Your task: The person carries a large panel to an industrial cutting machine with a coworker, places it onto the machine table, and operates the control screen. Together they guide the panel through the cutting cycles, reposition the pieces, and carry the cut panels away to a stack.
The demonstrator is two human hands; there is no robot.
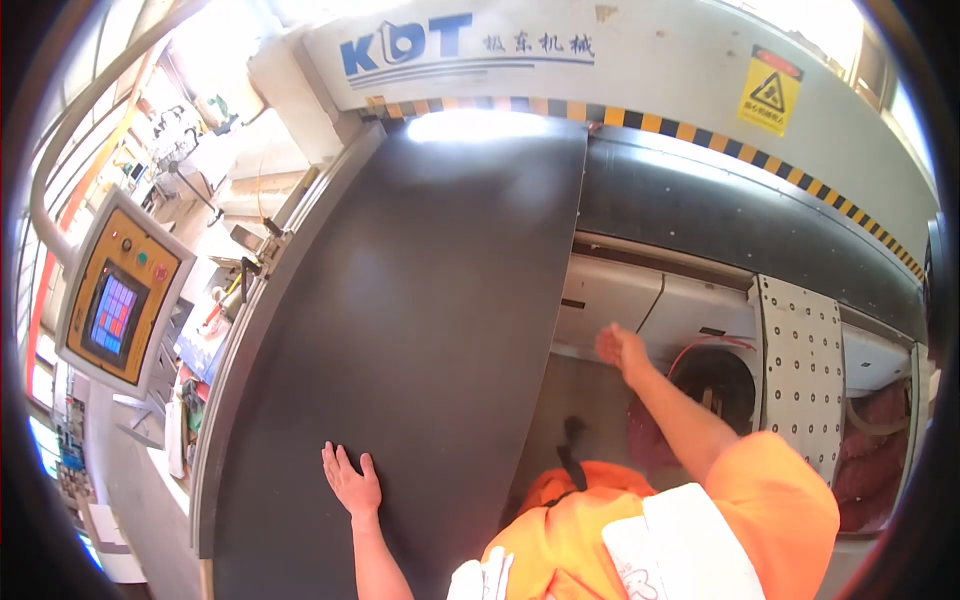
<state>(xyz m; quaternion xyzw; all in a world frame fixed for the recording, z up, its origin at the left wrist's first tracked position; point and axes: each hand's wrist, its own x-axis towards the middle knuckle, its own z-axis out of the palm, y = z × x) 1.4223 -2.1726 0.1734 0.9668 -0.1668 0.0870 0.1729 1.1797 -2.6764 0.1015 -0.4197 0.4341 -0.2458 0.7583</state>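
Note:
My left hand (pixel 352 484) lies with fingers spread on a large dark grey panel (pixel 430 300). The panel stretches from close to my body to under the beam of a big white machine (pixel 660 60). My right hand (pixel 622 350) is held out to the right of the panel's edge, above the gap in front of the machine. It holds nothing that I can see, and its fingers look loosely extended, though slightly blurred. An orange sleeve (pixel 770 500) covers my right upper arm.
A control panel (pixel 127 290) with a lit screen hangs at the left. A metal fence (pixel 270 290) runs along the panel's left side. To the right stands a white support table (pixel 800 360) with rows of round studs. Black-and-yellow striping (pixel 690 132) edges the beam.

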